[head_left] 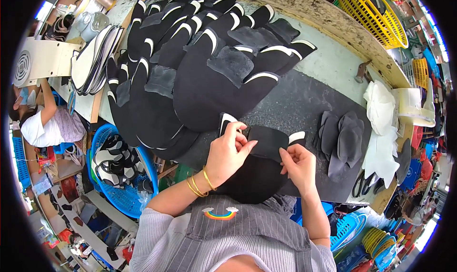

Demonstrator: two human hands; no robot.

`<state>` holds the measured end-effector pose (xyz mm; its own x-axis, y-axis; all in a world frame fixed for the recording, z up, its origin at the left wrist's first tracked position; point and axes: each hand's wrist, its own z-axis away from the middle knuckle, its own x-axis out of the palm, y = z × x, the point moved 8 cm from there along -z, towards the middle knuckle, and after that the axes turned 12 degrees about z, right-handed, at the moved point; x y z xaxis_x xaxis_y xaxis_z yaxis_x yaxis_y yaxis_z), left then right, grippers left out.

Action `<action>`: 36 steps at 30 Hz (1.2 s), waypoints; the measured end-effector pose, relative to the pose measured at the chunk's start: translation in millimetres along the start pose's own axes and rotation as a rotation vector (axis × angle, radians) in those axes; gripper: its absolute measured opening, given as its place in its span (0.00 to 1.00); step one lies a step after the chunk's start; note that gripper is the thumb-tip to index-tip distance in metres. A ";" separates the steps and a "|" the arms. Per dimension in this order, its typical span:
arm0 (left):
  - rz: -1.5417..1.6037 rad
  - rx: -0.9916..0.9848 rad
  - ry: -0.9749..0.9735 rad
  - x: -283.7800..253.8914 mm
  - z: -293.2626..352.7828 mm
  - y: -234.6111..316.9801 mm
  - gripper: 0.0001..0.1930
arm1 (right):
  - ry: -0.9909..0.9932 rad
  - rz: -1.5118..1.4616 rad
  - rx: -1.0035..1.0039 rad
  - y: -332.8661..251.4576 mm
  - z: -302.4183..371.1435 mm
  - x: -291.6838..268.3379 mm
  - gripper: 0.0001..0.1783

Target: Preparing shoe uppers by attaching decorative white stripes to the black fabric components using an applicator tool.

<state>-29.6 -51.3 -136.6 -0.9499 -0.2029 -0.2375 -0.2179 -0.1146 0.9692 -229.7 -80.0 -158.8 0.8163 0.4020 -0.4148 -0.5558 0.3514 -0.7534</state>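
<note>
In front of my body lies a black shoe upper piece (252, 181) with white-edged tips, partly over the near edge of the bench. Across its top sits a dark grey curved patch (268, 142). My left hand (230, 154) pinches the patch at its left side, thumb and fingers together. At the right lower corner, my right hand (299, 166) grips the same patch between thumb and fingertips. Just beyond my hands, a large overlapping pile of black upper pieces (204, 93) spreads to the left, several with dark patches laid across them.
Loose dark patches (339, 141) lie to the right, beside white cut pieces (381, 124). Scissors (364, 184) rest near the bench's right front, a hammer (362, 72) farther back. A blue basket (102, 177) stands at left; a yellow basket (366, 17) at far right. Another person (47, 124) works at left.
</note>
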 end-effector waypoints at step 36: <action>-0.836 0.399 -0.367 -36.5 -21.3 71.2 0.31 | 0.788 0.658 -0.219 -12.4 35.3 -144.8 0.09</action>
<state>-5.6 -72.7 -60.4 -0.4520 0.1153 -0.8845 -0.8441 0.2655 0.4659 -346.6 -112.7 -71.3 0.2780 -0.2340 -0.9316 -0.9508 0.0712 -0.3016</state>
